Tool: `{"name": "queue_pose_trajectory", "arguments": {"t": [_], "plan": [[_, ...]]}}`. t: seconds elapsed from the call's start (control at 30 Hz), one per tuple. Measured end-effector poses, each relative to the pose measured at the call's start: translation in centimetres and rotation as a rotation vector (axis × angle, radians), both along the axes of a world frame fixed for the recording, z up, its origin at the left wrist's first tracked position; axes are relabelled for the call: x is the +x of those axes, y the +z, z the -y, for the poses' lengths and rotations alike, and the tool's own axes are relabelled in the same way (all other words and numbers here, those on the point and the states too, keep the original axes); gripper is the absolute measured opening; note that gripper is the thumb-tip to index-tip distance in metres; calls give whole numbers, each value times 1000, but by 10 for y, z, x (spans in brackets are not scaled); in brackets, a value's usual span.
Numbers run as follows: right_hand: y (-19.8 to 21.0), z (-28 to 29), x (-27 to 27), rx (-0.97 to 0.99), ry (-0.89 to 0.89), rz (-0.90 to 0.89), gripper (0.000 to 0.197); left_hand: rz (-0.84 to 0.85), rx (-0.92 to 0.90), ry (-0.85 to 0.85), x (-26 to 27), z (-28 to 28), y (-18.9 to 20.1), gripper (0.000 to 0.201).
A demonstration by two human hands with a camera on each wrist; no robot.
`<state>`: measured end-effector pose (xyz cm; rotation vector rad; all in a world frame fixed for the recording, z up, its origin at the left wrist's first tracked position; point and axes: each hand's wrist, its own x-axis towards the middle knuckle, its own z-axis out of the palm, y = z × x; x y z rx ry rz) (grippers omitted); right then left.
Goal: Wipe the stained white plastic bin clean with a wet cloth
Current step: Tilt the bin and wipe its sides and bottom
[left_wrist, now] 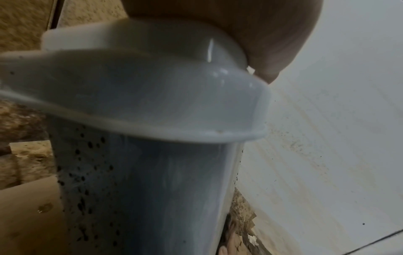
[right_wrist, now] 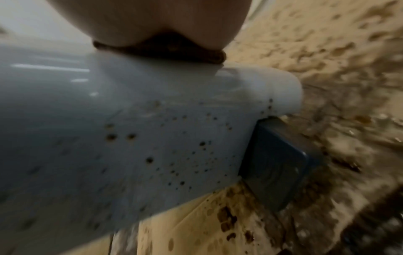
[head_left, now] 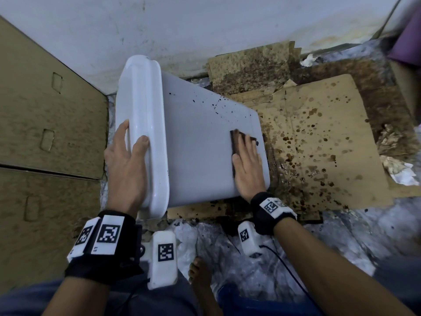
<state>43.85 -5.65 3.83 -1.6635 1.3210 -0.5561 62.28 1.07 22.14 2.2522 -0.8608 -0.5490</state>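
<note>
The white plastic bin (head_left: pixel 200 137) lies on its side on the floor, its lid end to the left. Dark spots (head_left: pixel 216 103) speckle the far part of its upper side. My left hand (head_left: pixel 131 151) grips the lid rim, thumb on top and fingers round the far edge. My right hand (head_left: pixel 247 156) lies flat, pressing a dark brown cloth (head_left: pixel 237 135) onto the bin near its base end. In the right wrist view the cloth (right_wrist: pixel 174 51) sits under my palm (right_wrist: pixel 152 20), and the bin's lower side (right_wrist: pixel 152 146) is spotted, beside a dark blue pedal (right_wrist: pixel 277 163). The left wrist view shows the rim (left_wrist: pixel 152 103).
Stained, splattered cardboard (head_left: pixel 319 144) lies under and right of the bin. Brown cardboard boxes (head_left: pixel 45 122) stand at the left, a white wall (head_left: pixel 205 30) behind. Crumpled paper (head_left: pixel 396 165) lies at the right. My bare foot (head_left: pixel 200 272) rests on plastic sheeting (head_left: pixel 319 236).
</note>
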Motion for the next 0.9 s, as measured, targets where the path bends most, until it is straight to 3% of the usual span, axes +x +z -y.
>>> {"name": "queue_pose_trajectory", "arguments": {"t": [0.17, 0.23, 0.33, 0.4, 0.5, 0.73, 0.83, 0.9], "plan": [[-24, 27, -17, 324, -192, -98, 53, -29, -4, 11, -2, 2, 2, 66], [-22, 31, -16, 376, -212, -98, 54, -15, 8, -1, -5, 3, 2, 61], [-15, 16, -9, 264, -146, -111, 57, -2, 22, -6, -5, 2, 1, 57], [-5, -4, -4, 105, -62, -32, 57, 5, 15, -12, -2, 0, 1, 61], [9, -26, -2, 13, 9, 84, 52, 10, 2, -19, -1, 0, 0, 61], [-38, 24, -18, 286, -173, -128, 55, 16, -3, -14, 0, -1, -2, 59], [-30, 25, -13, 351, -218, -96, 54, 12, 7, -15, 1, 1, -2, 63], [-21, 15, -8, 282, -188, -112, 54, 12, 11, -10, 3, 1, -2, 64]]}}
